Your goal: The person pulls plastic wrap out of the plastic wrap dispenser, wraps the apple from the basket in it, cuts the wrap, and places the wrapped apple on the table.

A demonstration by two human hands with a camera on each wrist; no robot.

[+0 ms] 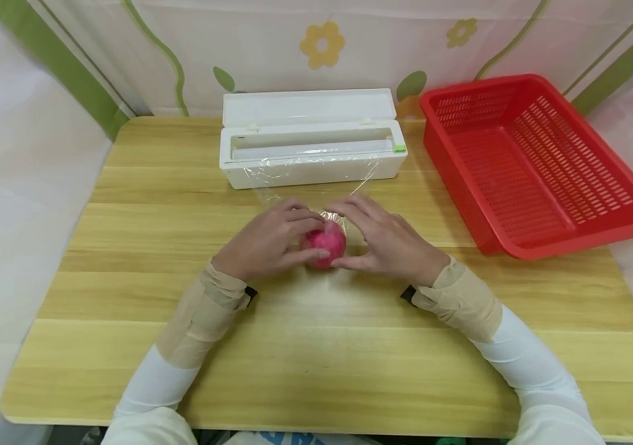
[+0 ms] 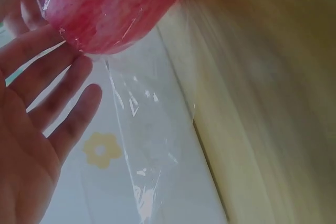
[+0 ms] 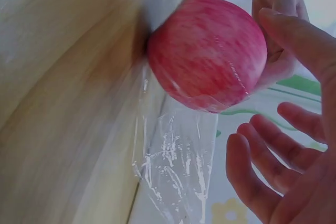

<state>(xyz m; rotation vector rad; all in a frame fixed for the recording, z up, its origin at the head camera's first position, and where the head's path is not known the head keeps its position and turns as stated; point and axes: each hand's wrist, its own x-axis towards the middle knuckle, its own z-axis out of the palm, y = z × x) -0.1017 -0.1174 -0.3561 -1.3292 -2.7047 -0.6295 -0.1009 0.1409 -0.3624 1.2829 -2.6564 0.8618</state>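
A pink-red apple (image 1: 326, 244) (image 2: 110, 6) (image 3: 207, 51) sits on the wooden table (image 1: 316, 346), partly covered in clear cling film (image 1: 316, 185) (image 2: 149, 145) (image 3: 176, 171). The film runs back to the white dispenser box (image 1: 311, 145). My left hand (image 1: 272, 238) holds the apple's left side, forefinger over the top and thumb on the near side. Its other fingers (image 2: 58, 87) lie straight below the fruit. My right hand (image 1: 386, 241) cups the right side with spread fingers (image 3: 262, 177), which stand a little off the apple.
The dispenser box stands with its lid up at the table's back middle. A red slatted basket (image 1: 533, 167) sits at the back right. Flowered cloth walls close the table in on three sides.
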